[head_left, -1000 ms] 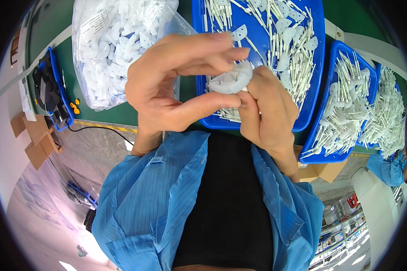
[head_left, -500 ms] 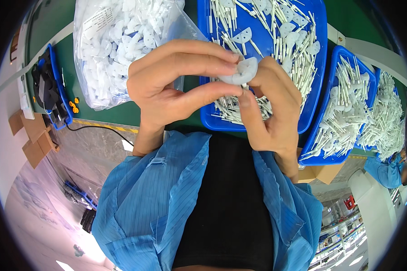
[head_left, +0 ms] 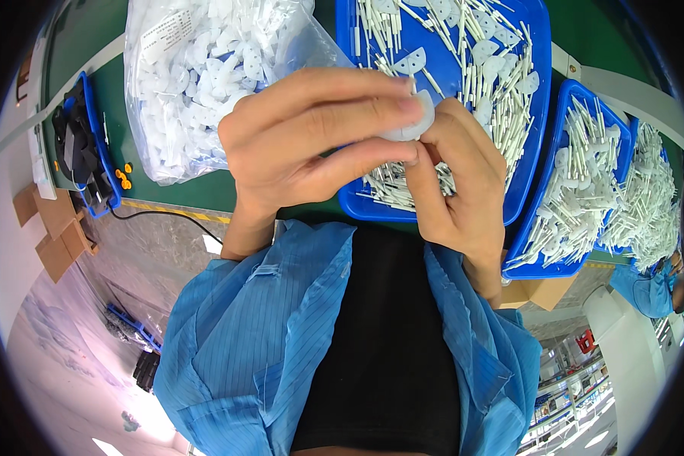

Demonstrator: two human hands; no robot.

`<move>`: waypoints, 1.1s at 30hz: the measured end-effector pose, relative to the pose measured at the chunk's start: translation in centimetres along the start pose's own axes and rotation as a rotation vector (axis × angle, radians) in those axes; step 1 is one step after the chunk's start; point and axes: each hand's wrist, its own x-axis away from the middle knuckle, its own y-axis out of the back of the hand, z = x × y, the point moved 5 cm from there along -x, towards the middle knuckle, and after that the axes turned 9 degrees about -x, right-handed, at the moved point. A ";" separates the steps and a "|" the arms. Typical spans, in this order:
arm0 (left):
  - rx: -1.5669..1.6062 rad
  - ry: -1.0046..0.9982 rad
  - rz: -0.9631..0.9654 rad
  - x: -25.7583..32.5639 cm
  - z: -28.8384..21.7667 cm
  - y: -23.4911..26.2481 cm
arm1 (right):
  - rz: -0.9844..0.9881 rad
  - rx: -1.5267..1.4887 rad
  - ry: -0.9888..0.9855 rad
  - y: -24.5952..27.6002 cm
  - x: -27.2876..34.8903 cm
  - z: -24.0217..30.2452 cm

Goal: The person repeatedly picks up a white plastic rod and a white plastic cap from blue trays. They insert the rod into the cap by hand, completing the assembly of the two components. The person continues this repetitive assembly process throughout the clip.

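Observation:
A translucent white plastic piece with a rounded edge [head_left: 425, 120] is held up between both hands, over the near part of a large blue tray [head_left: 542, 114]. My left hand [head_left: 300, 137] pinches it from the left, fingers over its face and thumb beneath, hiding much of it. My right hand [head_left: 470, 178] is closed at its right edge, with thumb and index finger bent toward each other. A short white tip sticks up by the left fingertips. In the tray lie many thin white sticks and half-round white pieces with small holes [head_left: 410, 62].
A clear plastic bag [head_left: 186, 114] full of white pieces lies left of the tray. On the right are a smaller blue tray [head_left: 520, 262] and another heap of sticks [head_left: 650, 197]. Far left stands a blue bin with black parts [head_left: 76, 148], beside small orange pieces [head_left: 124, 178].
My left fingers have slid right and further over the white piece, covering more of it. The piece appears turned slightly. My right hand has hardly moved.

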 end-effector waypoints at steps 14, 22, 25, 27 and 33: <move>0.171 0.095 -0.028 1.2 0.9 -0.4 | 0.074 -0.006 0.034 0.1 -0.2 -1.0; -0.138 0.151 -0.013 0.4 0.0 -0.3 | 0.046 0.085 0.080 0.0 -0.7 -1.3; -0.140 0.099 0.041 -0.5 0.0 -0.4 | 0.057 0.161 0.130 -0.2 -0.7 -1.4; -0.061 0.072 0.026 0.0 0.3 -0.2 | 0.038 0.147 0.142 -0.3 -0.6 -1.3; 0.046 0.260 -0.041 0.8 0.4 -0.5 | 0.005 0.205 0.197 0.0 -0.9 -1.5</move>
